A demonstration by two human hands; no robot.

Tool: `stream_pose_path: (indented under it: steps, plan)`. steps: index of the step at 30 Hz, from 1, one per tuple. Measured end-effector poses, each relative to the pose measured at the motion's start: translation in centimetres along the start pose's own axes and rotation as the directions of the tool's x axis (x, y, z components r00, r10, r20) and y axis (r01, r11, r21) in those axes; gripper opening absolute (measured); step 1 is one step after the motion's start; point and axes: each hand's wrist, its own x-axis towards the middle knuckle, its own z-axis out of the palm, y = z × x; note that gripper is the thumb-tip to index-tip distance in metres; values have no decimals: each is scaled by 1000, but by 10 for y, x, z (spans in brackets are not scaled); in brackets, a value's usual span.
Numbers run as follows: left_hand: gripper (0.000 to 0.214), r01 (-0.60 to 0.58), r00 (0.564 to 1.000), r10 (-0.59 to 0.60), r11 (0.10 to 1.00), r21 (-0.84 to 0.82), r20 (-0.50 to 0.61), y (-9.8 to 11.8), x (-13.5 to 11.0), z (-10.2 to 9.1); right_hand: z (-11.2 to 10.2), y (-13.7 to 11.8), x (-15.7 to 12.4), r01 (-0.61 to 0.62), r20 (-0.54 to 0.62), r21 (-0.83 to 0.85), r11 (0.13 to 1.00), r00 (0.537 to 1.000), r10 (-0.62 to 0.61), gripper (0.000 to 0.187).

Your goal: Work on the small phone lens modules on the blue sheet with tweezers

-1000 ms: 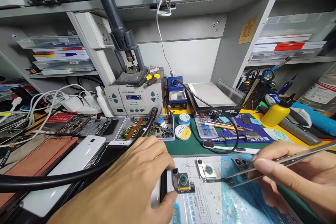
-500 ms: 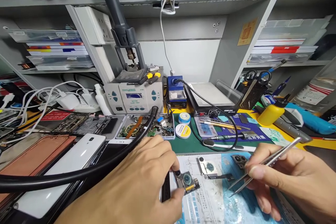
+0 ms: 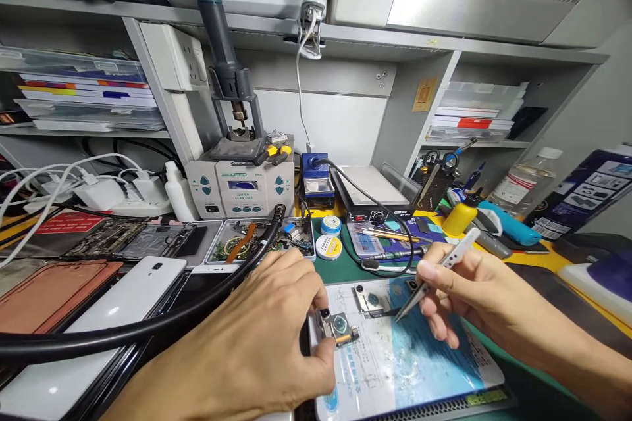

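Observation:
My left hand curls around the left side of a phone camera module, thumb at its lower edge and a finger at its upper edge. In my right hand is a pair of metal tweezers, tips pointing down and left. Those tips hover near the flex cable of a second camera module, farther back. A third, dark camera module lies partly hidden behind my right fingers. All three rest on a blue and white printed mat.
A thick black hose crosses the left side, over a white phone. Behind stand a hot-air station, a tray of small parts, round tins and a heating plate. A yellow bottle is at right.
The view has shifted, showing more on the right. My right hand has brought the tweezers closer to the second module's cable. The left hand stays at the near module.

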Motion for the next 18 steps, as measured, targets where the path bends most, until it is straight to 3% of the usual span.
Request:
stream_pose_path:
  steps: [5,10,14,18]
  plan:
    - [16,-31,997,27,998,-56,-68,-1,2,-2,2,-7,1,-27,29,47,999,999,26,31]
    - [19,-102,991,94,991,-88,-90,14,7,16,0,-10,6,-105,114,68,992,989,97,28]
    - [20,-148,981,138,986,-74,-134,22,10,27,-5,-3,8,-104,184,47,993,978,94,32]
    - [21,-151,984,144,987,-61,-104,25,13,31,-13,11,3,-75,188,-45,996,979,82,28]
